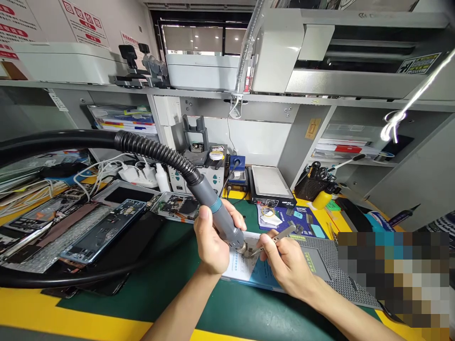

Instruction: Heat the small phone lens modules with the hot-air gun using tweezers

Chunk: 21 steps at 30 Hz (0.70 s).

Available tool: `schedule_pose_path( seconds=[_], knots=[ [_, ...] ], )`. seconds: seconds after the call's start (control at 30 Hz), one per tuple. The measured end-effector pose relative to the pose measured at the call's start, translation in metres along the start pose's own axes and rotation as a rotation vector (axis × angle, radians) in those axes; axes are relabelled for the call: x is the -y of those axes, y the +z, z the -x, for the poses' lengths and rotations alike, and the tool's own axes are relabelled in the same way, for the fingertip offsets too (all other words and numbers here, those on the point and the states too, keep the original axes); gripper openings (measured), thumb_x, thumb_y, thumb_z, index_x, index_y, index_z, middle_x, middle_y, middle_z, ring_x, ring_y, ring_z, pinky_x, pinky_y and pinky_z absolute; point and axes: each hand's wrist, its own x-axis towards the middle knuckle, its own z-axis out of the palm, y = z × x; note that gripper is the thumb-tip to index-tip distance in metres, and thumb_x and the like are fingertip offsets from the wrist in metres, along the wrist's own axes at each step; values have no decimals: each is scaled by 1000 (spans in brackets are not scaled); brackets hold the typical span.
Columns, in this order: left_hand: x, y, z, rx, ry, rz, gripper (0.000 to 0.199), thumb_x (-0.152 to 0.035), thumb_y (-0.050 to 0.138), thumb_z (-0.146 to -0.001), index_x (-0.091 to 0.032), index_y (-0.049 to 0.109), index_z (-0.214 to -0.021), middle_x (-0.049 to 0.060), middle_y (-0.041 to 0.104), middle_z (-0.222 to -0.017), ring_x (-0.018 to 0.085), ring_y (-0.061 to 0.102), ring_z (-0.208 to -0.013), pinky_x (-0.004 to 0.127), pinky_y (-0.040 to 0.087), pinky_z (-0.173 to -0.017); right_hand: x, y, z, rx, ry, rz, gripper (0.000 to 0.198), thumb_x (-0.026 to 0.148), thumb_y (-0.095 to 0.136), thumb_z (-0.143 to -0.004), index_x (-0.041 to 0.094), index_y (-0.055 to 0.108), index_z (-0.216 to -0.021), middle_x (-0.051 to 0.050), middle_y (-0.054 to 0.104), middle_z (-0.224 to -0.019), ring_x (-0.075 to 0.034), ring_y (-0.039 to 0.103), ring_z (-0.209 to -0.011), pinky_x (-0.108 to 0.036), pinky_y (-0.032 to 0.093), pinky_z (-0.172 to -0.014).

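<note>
My left hand (213, 241) is wrapped round the grey handle of a hot air gun (224, 219), tilted with its metal nozzle pointing down and right. A ribbed black hose runs from it to the upper left. My right hand (284, 258) pinches metal tweezers (279, 238), whose tips reach down close to the nozzle. Beneath both tips lies a small part, perhaps a piece of circuit board (249, 251), partly hidden by the nozzle and fingers. It rests on a blue and white printed sheet or box (236, 267).
Opened phones, including a blue phone frame (103, 232), crowd the left. A hot air station (215, 177), a soldering stand (237, 175) and a flat heating plate (272, 182) stand behind. A grey perforated mat (341, 270), pen holder (313, 180) and yellow bottle (323, 198) are at right.
</note>
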Motion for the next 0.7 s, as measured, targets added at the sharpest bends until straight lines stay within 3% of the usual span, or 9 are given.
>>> schedule_pose_path(
  seconds=[0.53,0.7],
  knots=[
    [3,-4,0,12,-13,9,57,-68,39,-92,-17,59,-76,4,59,-57,19,58,-52,33,48,-57,-1,3,-1,-16,10,-14,59,45,38,-107,18,60,-60,-2,59,-51,-12,52,-48,-26,40,-53],
    [6,-4,-1,12,-25,11,57,-68,38,-93,-17,58,-75,4,58,-57,18,58,-52,32,47,-57,-1,3,0,-24,-6,-36,55,38,38,-108,18,59,-61,-3,61,-55,-12,57,-51,-25,41,-55]
  ],
)
